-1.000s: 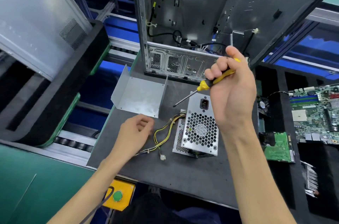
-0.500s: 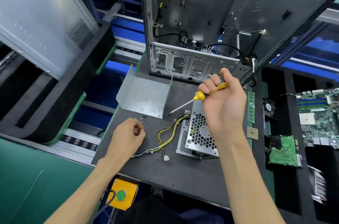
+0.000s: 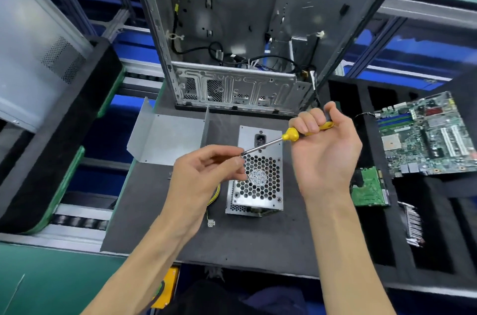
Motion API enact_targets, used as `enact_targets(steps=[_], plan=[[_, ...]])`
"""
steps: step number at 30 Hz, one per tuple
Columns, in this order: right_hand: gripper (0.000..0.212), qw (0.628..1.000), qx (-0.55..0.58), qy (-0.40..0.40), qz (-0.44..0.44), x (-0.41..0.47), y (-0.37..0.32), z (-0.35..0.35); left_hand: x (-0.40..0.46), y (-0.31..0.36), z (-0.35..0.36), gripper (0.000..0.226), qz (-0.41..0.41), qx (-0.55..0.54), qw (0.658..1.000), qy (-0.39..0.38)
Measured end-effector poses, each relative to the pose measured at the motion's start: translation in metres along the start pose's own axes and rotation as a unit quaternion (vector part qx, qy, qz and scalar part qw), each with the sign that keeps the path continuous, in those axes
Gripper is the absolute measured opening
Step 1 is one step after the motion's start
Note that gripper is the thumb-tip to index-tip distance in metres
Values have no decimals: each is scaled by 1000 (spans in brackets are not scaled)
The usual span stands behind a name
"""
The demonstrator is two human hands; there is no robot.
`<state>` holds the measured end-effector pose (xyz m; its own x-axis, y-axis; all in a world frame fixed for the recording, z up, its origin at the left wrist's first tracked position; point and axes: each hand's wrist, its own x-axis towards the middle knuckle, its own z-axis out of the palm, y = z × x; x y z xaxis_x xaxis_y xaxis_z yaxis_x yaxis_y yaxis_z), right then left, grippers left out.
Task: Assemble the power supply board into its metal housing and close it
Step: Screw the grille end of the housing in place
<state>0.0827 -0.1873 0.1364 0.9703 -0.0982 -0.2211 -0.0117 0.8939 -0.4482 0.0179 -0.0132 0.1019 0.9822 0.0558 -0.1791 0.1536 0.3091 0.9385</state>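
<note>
The power supply housing (image 3: 258, 185), a silver metal box with a honeycomb fan grille and a mains socket, stands on the grey mat (image 3: 232, 237). Its yellow and black cables (image 3: 215, 196) trail out to the left. The bent sheet-metal cover (image 3: 167, 141) lies apart, to the upper left of the box. Above the box my right hand (image 3: 325, 159) grips the yellow-handled screwdriver (image 3: 290, 136), shaft pointing left. My left hand (image 3: 204, 178) pinches a small screw, barely visible, at the screwdriver's tip.
An open PC case (image 3: 245, 90) stands upright just behind the mat. A motherboard (image 3: 423, 139) and a green board (image 3: 367, 189) lie in black foam trays on the right. A case side panel (image 3: 33, 56) leans at the left. A yellow button box (image 3: 167, 286) sits below the mat's front edge.
My left hand has risen from the mat, where it picked at small screws, up to the screwdriver tip. My right hand has tilted the screwdriver toward it.
</note>
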Motion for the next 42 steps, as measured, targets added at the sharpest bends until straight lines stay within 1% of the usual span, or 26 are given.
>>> enact_targets(steps=[5, 7, 10, 12, 14, 17, 18, 20, 24, 27, 28, 30, 31, 32, 33, 35, 36, 37, 38, 41, 42], plan=[[19, 1000, 21, 7, -17, -5, -5, -3, 0, 1, 11, 25, 4, 4, 1000, 4], [18, 999, 27, 6, -24, -6, -6, -4, 0, 3, 13, 25, -2, -23, 1000, 6], [17, 999, 27, 6, -28, -7, -5, -5, -1, 3, 11, 18, -37, -86, 995, 13], [17, 999, 21, 7, -29, -8, -4, -5, -3, 2, 10, 15, -45, -92, 995, 23], [18, 999, 13, 7, -28, -8, -3, -7, -5, 1, 11, 11, -22, -42, 998, 41], [18, 1000, -5, 7, -29, -10, 1, -9, -8, -5, 13, 20, 47, 95, 991, 79], [18, 1000, -8, 7, -29, -11, 2, -10, -9, -6, 14, 21, 62, 118, 988, 82], [18, 1000, 0, 7, -26, -11, 3, -13, -12, -7, 14, 21, 62, 115, 988, 78], [17, 999, 13, 28, -17, -13, 4, -18, -13, -6, 15, 19, 16, 86, 994, 66], [17, 999, 21, 44, -8, -14, 7, -20, -10, -3, 12, 19, 3, 114, 993, 23], [17, 999, 26, 43, -8, -14, 6, -20, -10, -3, 9, 20, 5, 119, 993, 21], [18, 999, 30, 32, -19, -13, 1, -17, -12, -4, -2, 15, 1, 119, 991, 55], [18, 999, 26, 22, -29, -13, -2, -16, -14, -6, -8, 11, -14, 121, 990, 76], [17, 999, 18, 10, -39, -14, -6, -13, -18, -9, -12, 11, -47, 128, 987, 87], [17, 999, 7, -4, -47, -15, -7, -10, -21, -13, -17, 18, -94, 138, 983, 79], [16, 997, -18, -38, -61, -17, -8, -5, -28, -23, -22, 50, -188, 155, 970, 17], [15, 996, -33, -54, -65, -19, -7, -3, -31, -26, -22, 62, -221, 147, 964, -18], [15, 994, -50, -70, -68, -20, -6, -1, -34, -29, -21, 67, -240, 125, 962, -42], [14, 992, -70, -84, -70, -22, -4, 0, -35, -32, -19, 64, -247, 98, 963, -48], [12, 983, -122, -114, -79, -27, -1, 2, -36, -35, -16, 34, -238, 50, 970, -3], [11, 980, -136, -121, -83, -28, 0, 2, -36, -36, -15, 27, -237, 44, 971, 8]])
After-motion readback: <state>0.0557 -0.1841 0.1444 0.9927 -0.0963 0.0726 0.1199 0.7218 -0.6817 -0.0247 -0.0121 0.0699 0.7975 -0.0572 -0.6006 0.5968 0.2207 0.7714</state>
